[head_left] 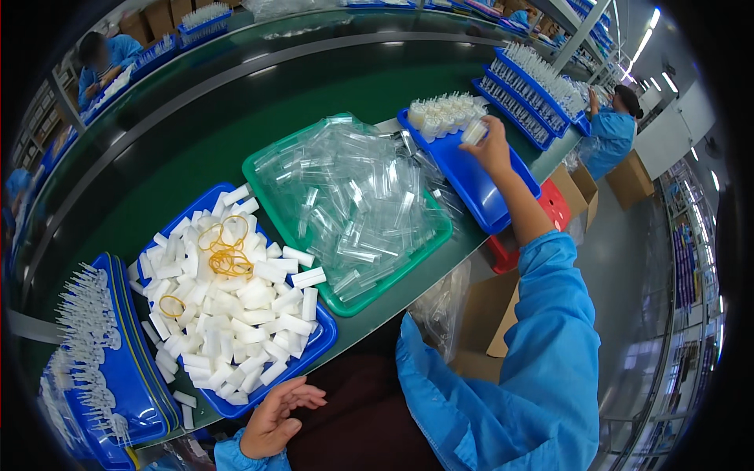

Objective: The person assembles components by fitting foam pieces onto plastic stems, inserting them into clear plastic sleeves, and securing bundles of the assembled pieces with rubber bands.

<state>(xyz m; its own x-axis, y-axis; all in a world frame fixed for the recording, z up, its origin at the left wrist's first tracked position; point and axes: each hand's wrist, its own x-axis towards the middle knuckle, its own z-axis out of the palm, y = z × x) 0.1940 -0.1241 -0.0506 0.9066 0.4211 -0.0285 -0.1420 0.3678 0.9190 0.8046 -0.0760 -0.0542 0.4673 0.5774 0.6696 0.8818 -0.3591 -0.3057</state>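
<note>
My right hand [493,149] is closed on a small clear plastic piece with whitish contents [474,132], held above a long blue tray [483,188]. Standing in that tray's far end are several whitish cylindrical pieces with thin clear tips [444,116]. My left hand [279,416] hangs in front of me with its fingers apart and holds nothing. Just beyond it lies a blue tray [323,339] heaped with white foam-like blocks [251,314], with yellow rubber bands [229,259] on top. Between the two blue trays, a green tray [397,276] holds a pile of clear plastic sleeves [353,196].
Stacked blue trays with thin white pieces [86,337] stand at the left. More filled blue trays [526,98] are stacked at the far right. Beyond the workbench runs a green conveyor belt [188,169]. A red stool [554,206] and cardboard boxes [577,192] sit right. Co-workers in blue [613,137] are farther off.
</note>
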